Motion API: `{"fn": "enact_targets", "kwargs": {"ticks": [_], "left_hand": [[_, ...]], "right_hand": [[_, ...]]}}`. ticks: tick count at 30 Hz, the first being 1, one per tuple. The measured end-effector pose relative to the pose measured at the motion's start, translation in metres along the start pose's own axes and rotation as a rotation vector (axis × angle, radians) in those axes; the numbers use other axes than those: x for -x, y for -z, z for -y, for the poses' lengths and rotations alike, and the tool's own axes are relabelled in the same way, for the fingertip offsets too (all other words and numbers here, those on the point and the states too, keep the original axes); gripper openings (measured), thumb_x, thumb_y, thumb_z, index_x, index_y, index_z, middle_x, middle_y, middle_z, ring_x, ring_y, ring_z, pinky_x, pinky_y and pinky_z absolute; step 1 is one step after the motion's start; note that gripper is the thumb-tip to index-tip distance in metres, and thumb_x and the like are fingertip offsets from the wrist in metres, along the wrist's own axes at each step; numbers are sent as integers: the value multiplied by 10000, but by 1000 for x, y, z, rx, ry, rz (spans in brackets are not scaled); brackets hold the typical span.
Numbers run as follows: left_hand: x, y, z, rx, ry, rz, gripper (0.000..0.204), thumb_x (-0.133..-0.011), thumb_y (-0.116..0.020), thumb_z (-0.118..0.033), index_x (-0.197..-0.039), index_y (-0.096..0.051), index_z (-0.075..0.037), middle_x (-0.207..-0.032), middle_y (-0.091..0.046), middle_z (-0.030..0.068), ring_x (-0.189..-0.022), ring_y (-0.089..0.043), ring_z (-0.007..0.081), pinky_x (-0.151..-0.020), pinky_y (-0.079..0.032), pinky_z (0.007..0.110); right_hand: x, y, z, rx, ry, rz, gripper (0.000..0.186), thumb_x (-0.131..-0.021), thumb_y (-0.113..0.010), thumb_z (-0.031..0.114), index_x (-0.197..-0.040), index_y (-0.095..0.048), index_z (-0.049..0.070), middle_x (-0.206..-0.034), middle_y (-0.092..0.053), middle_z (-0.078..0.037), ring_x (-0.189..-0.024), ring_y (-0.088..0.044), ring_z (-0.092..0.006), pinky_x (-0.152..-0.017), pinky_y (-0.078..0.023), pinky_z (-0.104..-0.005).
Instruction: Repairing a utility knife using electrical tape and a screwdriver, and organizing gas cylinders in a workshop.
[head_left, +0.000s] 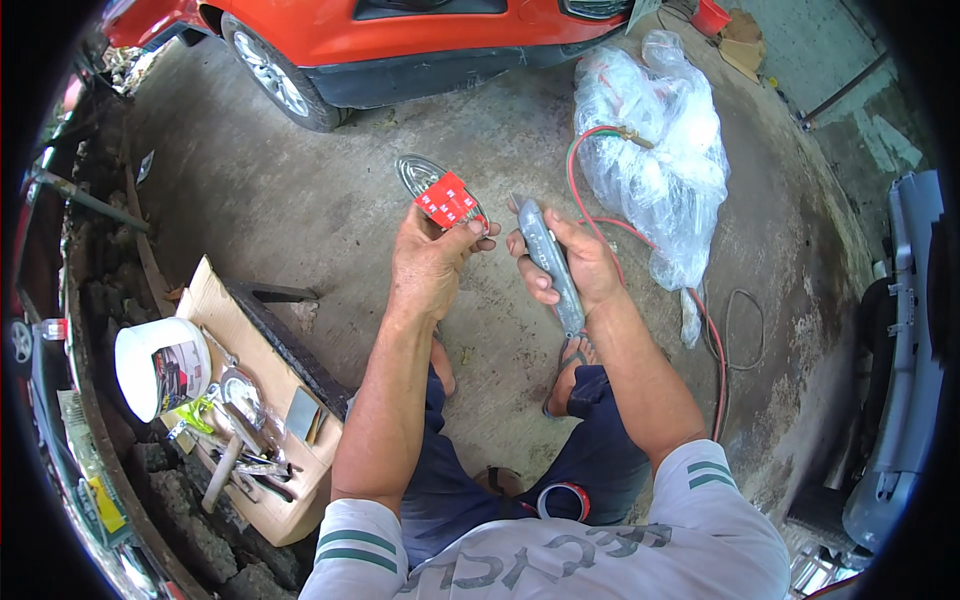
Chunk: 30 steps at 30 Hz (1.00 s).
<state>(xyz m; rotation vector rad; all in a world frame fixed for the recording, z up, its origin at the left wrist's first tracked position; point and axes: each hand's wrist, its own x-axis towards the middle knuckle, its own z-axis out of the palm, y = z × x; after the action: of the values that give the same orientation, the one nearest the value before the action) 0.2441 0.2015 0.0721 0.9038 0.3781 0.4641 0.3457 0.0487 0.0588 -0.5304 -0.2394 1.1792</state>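
My left hand (430,262) pinches an oval chrome car emblem (414,175) by its near end. A square of red-backed double-sided tape (447,199) lies across the emblem's near half. To the right, my right hand (592,268) is wrapped round a grey utility knife (546,252). Its short blade sticks out at the top, pointing up and left, apart from the emblem. On my lap rests a roll of red tape (563,502) with a white core.
A red car (430,45) stands ahead. Clear plastic sheeting (650,140) and a red-green hose (718,350) lie to the right. At left, cardboard (290,490) holds several tools beside a white bucket (150,370). A grey bumper (900,350) stands far right.
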Motion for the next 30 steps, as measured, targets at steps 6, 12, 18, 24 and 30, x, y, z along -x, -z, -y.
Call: {"fn": "enact_targets", "kwargs": {"ticks": [6,12,18,24,30], "left_hand": [[3,0,-6,-116,47,55,441,-794,-534,89,-1209,-436,-23,-1056,-594,143,-869,-642,249,-735,-518,375],[4,0,-9,123,102,146,466,-768,-478,78,-1222,-436,-16,-1125,-580,168,-915,-629,259,-740,-534,403],[2,1,-9,203,206,89,336,-889,-501,-69,-1221,-462,-30,-1134,-588,165,-955,-622,260,-770,-524,405],[-6,14,9,199,128,61,220,-919,-509,-78,-1132,-539,-36,-1024,-629,125,-946,-625,243,-766,-533,399],[-6,14,7,188,74,92,208,-938,-518,-106,-1132,-551,-37,-1027,-639,119,-919,-638,227,-751,-546,372]], "right_hand": [[-1,-14,-2,373,103,-169,452,-994,-451,243,-1411,-372,88,-888,-600,-120,-539,-558,-150,-385,-429,-247],[-1,-15,1,509,165,-218,426,-986,-472,222,-1373,-419,51,-866,-593,-95,-537,-546,-123,-392,-419,-240],[-1,-13,-2,562,155,-172,413,-982,-479,214,-1342,-441,15,-835,-586,-69,-525,-531,-106,-393,-405,-229],[0,-18,-6,569,147,-116,408,-977,-499,221,-1323,-460,10,-795,-570,-47,-519,-513,-80,-398,-395,-216],[-1,-18,-6,601,113,-134,397,-974,-491,221,-1312,-483,14,-801,-576,-44,-526,-518,-84,-429,-397,-209]]}}
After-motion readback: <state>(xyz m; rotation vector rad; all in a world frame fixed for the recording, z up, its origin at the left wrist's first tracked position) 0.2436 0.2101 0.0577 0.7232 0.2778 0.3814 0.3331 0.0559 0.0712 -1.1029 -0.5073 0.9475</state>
